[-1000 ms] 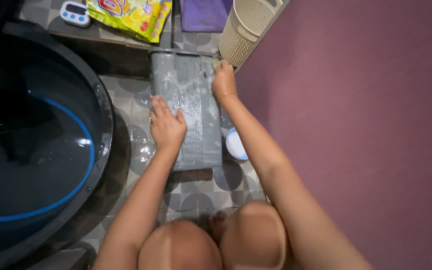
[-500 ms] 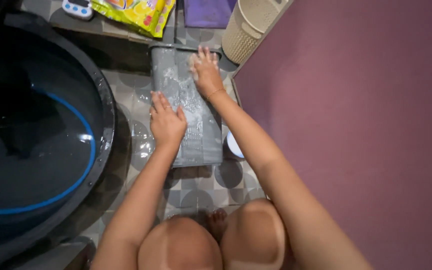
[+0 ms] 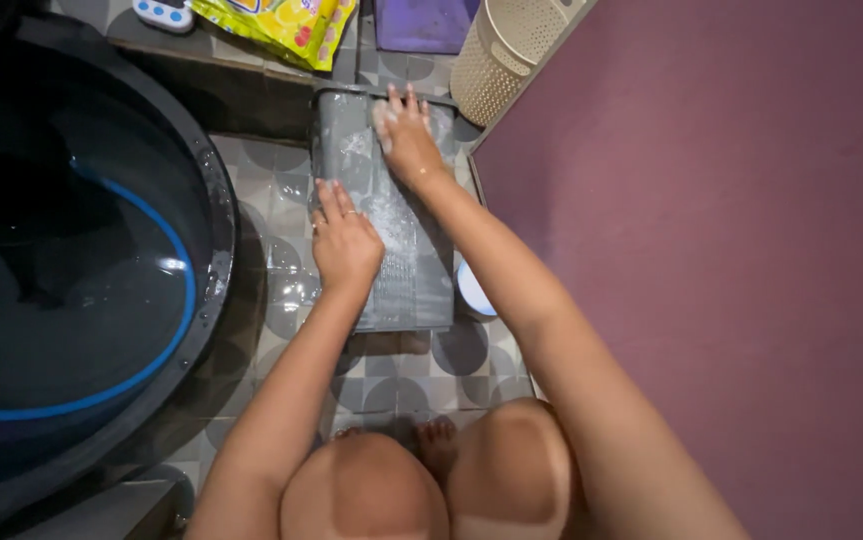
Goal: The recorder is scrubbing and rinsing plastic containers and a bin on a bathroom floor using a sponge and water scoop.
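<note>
A grey ribbed plastic bin (image 3: 391,250) lies on its side on the wet patterned tile floor (image 3: 271,210), its long face turned up and flecked with white suds. It runs from a low step at the top of the view down toward the person's knees (image 3: 431,480).

The left hand (image 3: 346,240) lies flat on the bin's near half, at its left edge, with the fingers (image 3: 329,200) spread wide and pointing away from the body; it grips nothing and a ring shows on one finger. The right hand (image 3: 409,135) presses on the far end of the bin, fingers slightly apart and soapy. Whether it holds a sponge or cloth beneath the palm cannot be told.

Just beside the bin's right edge, partly hidden under the right forearm, sits a small round white-and-blue object (image 3: 473,292). To the left stands a large black tub (image 3: 81,260) filled with water, a blue band showing inside its wall. Beyond the bin, on the step, lie a yellow packet (image 3: 281,25), a small white device (image 3: 163,14) and a purple item (image 3: 423,22). A beige perforated basket (image 3: 506,55) stands at the upper right, against a plum-coloured wall (image 3: 711,250).
</note>
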